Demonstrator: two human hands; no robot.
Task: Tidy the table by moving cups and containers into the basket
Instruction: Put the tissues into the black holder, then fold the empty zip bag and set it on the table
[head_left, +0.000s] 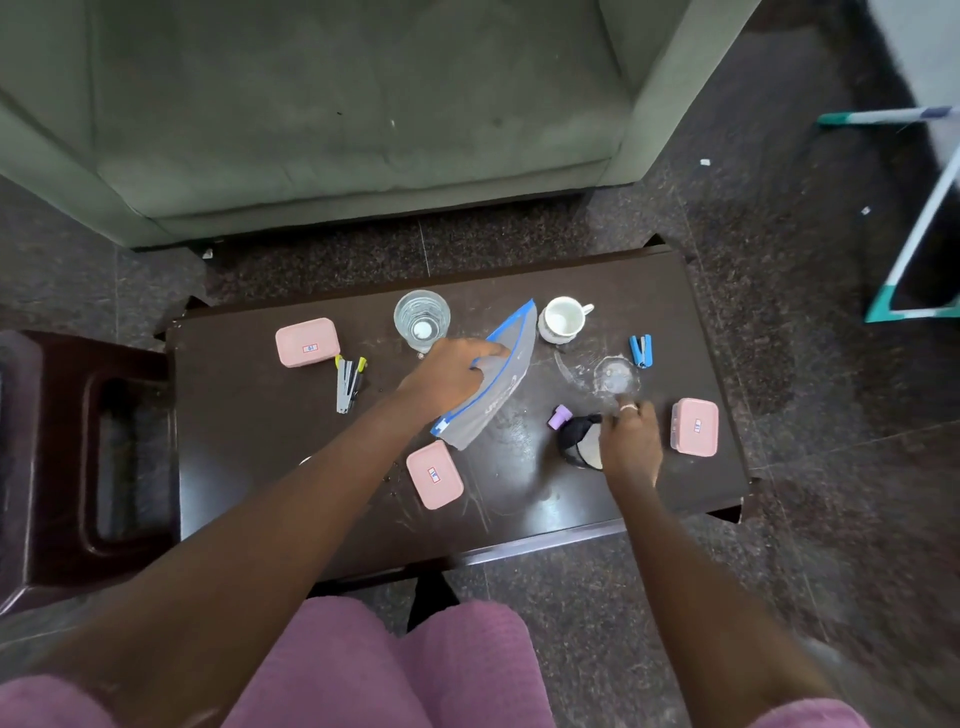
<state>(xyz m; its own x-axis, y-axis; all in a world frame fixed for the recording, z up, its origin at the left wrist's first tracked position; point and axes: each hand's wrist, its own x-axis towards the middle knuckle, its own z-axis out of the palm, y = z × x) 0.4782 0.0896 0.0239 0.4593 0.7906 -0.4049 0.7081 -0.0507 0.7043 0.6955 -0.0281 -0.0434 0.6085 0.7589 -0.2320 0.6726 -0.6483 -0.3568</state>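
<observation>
I'm looking down on a dark counter (260, 415) from the head cam. My left hand (452, 371) is sitting near centre, fingers (491, 358) closing on a zip bag (506, 376), grey with a blue seal, and holding it tilted with its low end touching the counter. My right hand (631, 441) is hovering at about 4 o'clock from centre, just beside a black pouch (576, 441); it's blurred, so I cannot tell whether its fingers are wide or gripping.

Task items on the counter:
- Glass (422, 319) is standing upright at 12 o'clock, just behind my left hand.
- White cup (562, 319) is standing at 1 o'clock, just right of the bag's top tip.
- Clear cup (615, 375) is sitting at 3 o'clock, near my right hand's knuckles; I can't tell whether it's upright.
- Pink box A (307, 342) is lying at 10 o'clock.
- Pink box B (434, 474) is lying at 6 o'clock, just below the bag's low end.
- Pink box C (695, 427) is lying at 4 o'clock, beside my right hand.

A grey stapler (349, 384) is lying just right of box A, a blue stapler (641, 351) is lying right of the white cup, and a purple cap (560, 417) is sitting beside the pouch.
</observation>
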